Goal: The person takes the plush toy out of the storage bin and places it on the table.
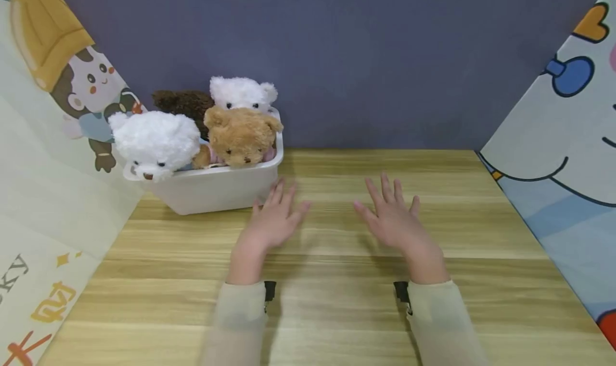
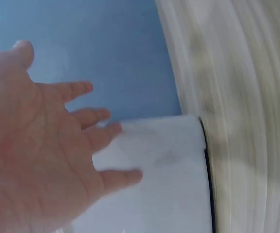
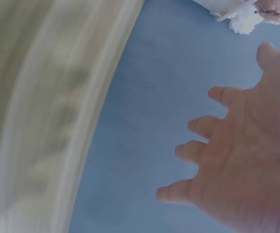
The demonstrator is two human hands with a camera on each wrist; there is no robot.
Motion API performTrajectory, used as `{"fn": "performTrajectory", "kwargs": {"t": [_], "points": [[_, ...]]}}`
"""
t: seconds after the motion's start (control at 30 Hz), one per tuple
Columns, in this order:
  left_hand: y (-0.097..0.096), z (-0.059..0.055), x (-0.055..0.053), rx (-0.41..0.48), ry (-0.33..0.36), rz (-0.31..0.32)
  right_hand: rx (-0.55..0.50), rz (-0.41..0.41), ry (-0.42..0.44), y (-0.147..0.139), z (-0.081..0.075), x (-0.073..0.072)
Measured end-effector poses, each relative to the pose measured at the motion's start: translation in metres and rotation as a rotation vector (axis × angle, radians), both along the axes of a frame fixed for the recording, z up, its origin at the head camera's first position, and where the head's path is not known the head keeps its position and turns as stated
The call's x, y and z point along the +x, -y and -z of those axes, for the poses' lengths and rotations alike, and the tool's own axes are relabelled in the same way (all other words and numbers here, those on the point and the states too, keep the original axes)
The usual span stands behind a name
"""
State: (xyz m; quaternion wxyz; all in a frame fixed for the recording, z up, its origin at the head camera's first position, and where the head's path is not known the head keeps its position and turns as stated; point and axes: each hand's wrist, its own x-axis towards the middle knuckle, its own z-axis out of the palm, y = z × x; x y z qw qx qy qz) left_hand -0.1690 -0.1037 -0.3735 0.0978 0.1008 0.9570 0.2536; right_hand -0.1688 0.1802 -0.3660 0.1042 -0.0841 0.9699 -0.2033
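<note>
My left hand (image 1: pixel 271 222) is held palm down over the table, fingers spread, its fingertips overlapping the lower right corner of a white plastic bin (image 1: pixel 226 189) in the head view. Nothing is in its grasp. Over the middle of the table my right hand (image 1: pixel 394 222) is likewise spread and holds nothing. Plush bears fill the bin: a white bear (image 1: pixel 156 141) at the front left, a tan bear (image 1: pixel 243 136) at the front right, another white bear (image 1: pixel 243 92) behind it, and a dark brown plush (image 1: pixel 185 104) at the back left, partly hidden.
The wood-grain table (image 1: pixel 337 312) runs back to a blue-grey wall (image 1: pixel 375 61). A left side panel (image 1: pixel 58 184) shows a cartoon child and lettering; a right side panel (image 1: pixel 553 157) carries a white cartoon face. Both panels border the table's sides.
</note>
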Motion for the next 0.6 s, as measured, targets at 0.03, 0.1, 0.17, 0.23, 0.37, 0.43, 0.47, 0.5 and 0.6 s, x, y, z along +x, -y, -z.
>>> {"fn": "performTrajectory", "kwargs": {"t": [0.03,0.1,0.17,0.23,0.37,0.43,0.47,0.5,0.6], "points": [[0.006,-0.001,0.0,0.042,0.013,0.014,-0.008,-0.006,0.0,0.0,-0.002,-0.003],[0.017,-0.004,0.002,0.127,0.044,0.042,-0.027,-0.02,0.0,0.003,-0.006,-0.009],[0.031,-0.009,0.006,0.201,0.064,0.06,-0.045,-0.044,-0.001,0.007,-0.012,-0.016],[0.047,-0.016,0.011,0.247,0.045,0.056,-0.061,-0.077,-0.005,0.015,-0.018,-0.024],[0.084,-0.038,0.026,0.271,-0.074,-0.099,-0.012,-0.144,-0.039,0.039,-0.033,-0.04],[0.102,-0.052,0.033,0.291,-0.158,-0.246,0.037,-0.169,-0.071,0.052,-0.043,-0.048],[0.111,-0.059,0.037,0.303,-0.197,-0.332,0.056,-0.183,-0.088,0.058,-0.049,-0.052],[0.12,-0.065,0.039,0.307,-0.252,-0.421,0.073,-0.201,-0.108,0.064,-0.055,-0.056],[0.149,-0.074,0.04,0.3,-0.452,-0.649,0.078,-0.262,-0.151,0.081,-0.074,-0.066]]}}
